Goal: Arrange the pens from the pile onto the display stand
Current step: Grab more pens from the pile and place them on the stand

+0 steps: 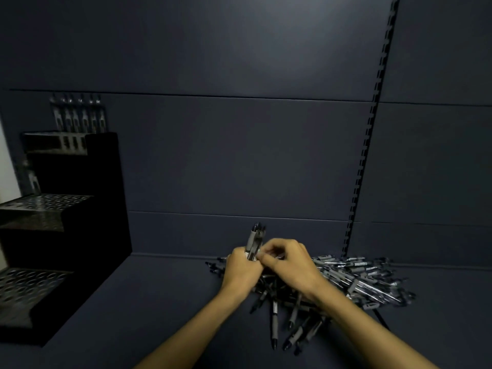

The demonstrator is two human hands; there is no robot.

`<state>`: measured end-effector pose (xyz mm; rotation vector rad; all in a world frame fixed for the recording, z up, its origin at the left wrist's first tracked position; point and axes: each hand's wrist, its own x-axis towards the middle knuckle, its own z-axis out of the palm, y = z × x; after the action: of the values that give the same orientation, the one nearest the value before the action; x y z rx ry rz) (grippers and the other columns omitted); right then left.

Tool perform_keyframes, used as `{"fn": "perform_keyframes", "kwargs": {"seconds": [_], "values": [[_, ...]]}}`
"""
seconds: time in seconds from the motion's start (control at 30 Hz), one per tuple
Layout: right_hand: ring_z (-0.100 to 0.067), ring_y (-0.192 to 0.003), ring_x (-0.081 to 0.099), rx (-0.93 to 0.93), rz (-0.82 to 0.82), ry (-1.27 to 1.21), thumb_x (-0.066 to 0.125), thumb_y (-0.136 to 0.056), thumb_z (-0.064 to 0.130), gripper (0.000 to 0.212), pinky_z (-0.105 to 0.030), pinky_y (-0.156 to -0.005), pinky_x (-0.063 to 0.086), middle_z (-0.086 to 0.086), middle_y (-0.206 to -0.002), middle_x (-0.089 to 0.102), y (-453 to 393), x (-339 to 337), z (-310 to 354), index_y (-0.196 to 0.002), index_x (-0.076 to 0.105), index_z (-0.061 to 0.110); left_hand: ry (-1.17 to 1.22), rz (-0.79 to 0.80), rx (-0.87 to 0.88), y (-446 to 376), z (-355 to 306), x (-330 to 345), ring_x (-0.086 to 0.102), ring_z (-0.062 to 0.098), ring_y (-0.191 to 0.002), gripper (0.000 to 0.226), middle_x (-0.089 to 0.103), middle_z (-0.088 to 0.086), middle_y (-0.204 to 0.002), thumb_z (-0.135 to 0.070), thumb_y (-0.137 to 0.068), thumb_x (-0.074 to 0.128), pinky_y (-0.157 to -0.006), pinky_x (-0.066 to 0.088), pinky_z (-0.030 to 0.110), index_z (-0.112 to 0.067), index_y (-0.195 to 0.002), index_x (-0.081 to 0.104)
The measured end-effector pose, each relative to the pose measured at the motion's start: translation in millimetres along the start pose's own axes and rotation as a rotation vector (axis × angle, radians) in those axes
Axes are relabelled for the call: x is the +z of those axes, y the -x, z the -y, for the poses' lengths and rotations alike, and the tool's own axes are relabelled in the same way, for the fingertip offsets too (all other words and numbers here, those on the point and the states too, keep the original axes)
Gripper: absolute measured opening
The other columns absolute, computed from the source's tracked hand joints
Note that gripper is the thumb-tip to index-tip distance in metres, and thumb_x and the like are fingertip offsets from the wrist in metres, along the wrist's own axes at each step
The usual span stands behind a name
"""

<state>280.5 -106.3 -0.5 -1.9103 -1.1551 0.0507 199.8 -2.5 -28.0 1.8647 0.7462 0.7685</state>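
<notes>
A pile of grey-and-black pens (354,280) lies on the dark shelf, centre right. My left hand (241,272) grips a small upright bunch of pens (255,239) whose tops stick out above the fist. Touching it from the right, my right hand (288,265) has its fingers curled and pinches a pen at the bunch. A black stepped display stand (66,230) with perforated tiers stands at the far left. Several pens (80,115) stand in its top tier.
The dark shelf surface (159,302) stretches between the stand and the pile. A dark back panel rises behind, with a slotted upright rail (370,134) at the right. Loose pens (275,323) from the pile fan out toward me under my forearms.
</notes>
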Motion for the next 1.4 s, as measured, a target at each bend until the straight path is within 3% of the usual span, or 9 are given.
{"fn": "perform_keyframes", "kwargs": {"seconds": [0.13, 0.27, 0.6, 0.77, 0.9, 1.0, 1.13, 1.27, 1.4], "values": [[-0.001, -0.073, 0.064, 0.025, -0.038, -0.114, 0.076, -0.084, 0.021, 0.005, -0.018, -0.071, 0.052, 0.005, -0.079, 0.074, -3.9, -11.5, 3.0, -0.079, 0.076, 0.023, -0.092, 0.020, 0.004, -2.5, -20.6, 1.1, 0.066, 0.014, -0.068, 0.018, 0.072, 0.000, -0.072, -0.022, -0.087, 0.061, -0.053, 0.045, 0.026, -0.012, -0.077, 0.072], [-0.016, -0.079, 0.070, 0.016, 0.002, -0.251, 0.078, -0.085, 0.023, 0.011, -0.030, -0.075, 0.055, -0.002, -0.080, 0.075, -10.2, -16.1, 3.4, -0.075, 0.076, 0.025, -0.099, 0.067, 0.014, -1.5, -34.6, -8.1, 0.055, 0.012, -0.052, 0.018, 0.064, -0.003, -0.061, -0.018, -0.087, 0.057, -0.046, 0.039, 0.024, -0.013, -0.073, 0.068], [0.000, -0.063, 0.058, -0.023, -0.041, -0.446, 0.064, -0.096, 0.018, 0.016, -0.014, -0.062, 0.043, 0.008, -0.066, 0.067, -27.2, 32.0, 70.2, -0.081, 0.070, 0.012, -0.092, 0.118, 0.073, -2.4, -38.9, -105.3, 0.049, 0.012, -0.037, 0.017, 0.054, -0.001, -0.047, -0.020, -0.080, 0.066, -0.041, 0.039, 0.022, -0.017, -0.064, 0.061], [-0.007, -0.064, 0.058, 0.046, -0.115, -0.568, 0.056, -0.098, 0.009, 0.020, -0.019, -0.061, 0.048, -0.001, -0.069, 0.064, -43.0, 90.8, 126.3, -0.086, 0.064, -0.004, -0.156, 0.078, 0.126, -16.1, -19.8, -179.0, 0.055, 0.006, -0.055, 0.010, 0.059, -0.008, -0.055, -0.023, -0.079, 0.068, -0.050, 0.039, 0.023, -0.019, -0.070, 0.068], [-0.011, -0.069, 0.061, 0.102, -0.145, -0.702, 0.060, -0.096, 0.007, 0.013, -0.021, -0.064, 0.050, -0.007, -0.075, 0.066, -55.2, 132.5, 180.7, -0.083, 0.063, 0.006, -0.186, 0.049, 0.178, -34.0, -8.7, -234.7, 0.068, 0.023, -0.080, 0.012, 0.068, -0.003, -0.071, -0.028, -0.081, 0.067, -0.058, 0.042, 0.027, -0.018, -0.083, 0.073], [-0.013, -0.076, 0.067, 0.139, -0.124, -0.767, 0.064, -0.093, 0.005, 0.005, -0.030, -0.077, 0.055, -0.009, -0.081, 0.071, -61.1, 144.9, 206.0, -0.088, 0.066, 0.005, -0.182, 0.045, 0.219, -43.6, -8.3, -263.0, 0.068, 0.025, -0.085, 0.010, 0.071, -0.001, -0.077, -0.025, -0.083, 0.065, -0.061, 0.045, 0.028, -0.018, -0.085, 0.072], [-0.015, -0.077, 0.071, 0.133, -0.171, -0.754, 0.068, -0.090, 0.004, 0.006, -0.027, -0.076, 0.058, -0.014, -0.085, 0.075, -62.1, 148.3, 224.1, -0.090, 0.071, -0.002, -0.166, 0.070, 0.234, -48.6, -8.1, -282.8, 0.063, 0.022, -0.070, 0.010, 0.066, -0.004, -0.065, -0.030, -0.079, 0.071, -0.058, 0.046, 0.027, -0.021, -0.074, 0.068], [-0.013, -0.068, 0.071, 0.103, -0.268, -0.804, 0.069, -0.091, 0.007, 0.015, -0.019, -0.061, 0.055, -0.011, -0.075, 0.073, -64.3, 143.0, 234.9, -0.076, 0.070, 0.004, -0.125, 0.073, 0.261, -47.9, -10.2, -293.8, 0.057, 0.019, -0.061, 0.021, 0.059, -0.007, -0.053, -0.042, -0.073, 0.079, -0.055, 0.046, 0.028, -0.023, -0.076, 0.071], [-0.012, -0.062, 0.068, 0.110, -0.163, -0.883, 0.064, -0.093, 0.006, 0.008, -0.028, -0.066, 0.056, -0.009, -0.074, 0.072, -69.3, 140.4, 242.5, -0.089, 0.070, 0.002, -0.127, 0.031, 0.311, -45.9, -16.7, -298.0, 0.059, 0.017, -0.062, 0.022, 0.062, -0.007, -0.057, -0.039, -0.077, 0.078, -0.057, 0.047, 0.029, -0.019, -0.083, 0.072]]}}
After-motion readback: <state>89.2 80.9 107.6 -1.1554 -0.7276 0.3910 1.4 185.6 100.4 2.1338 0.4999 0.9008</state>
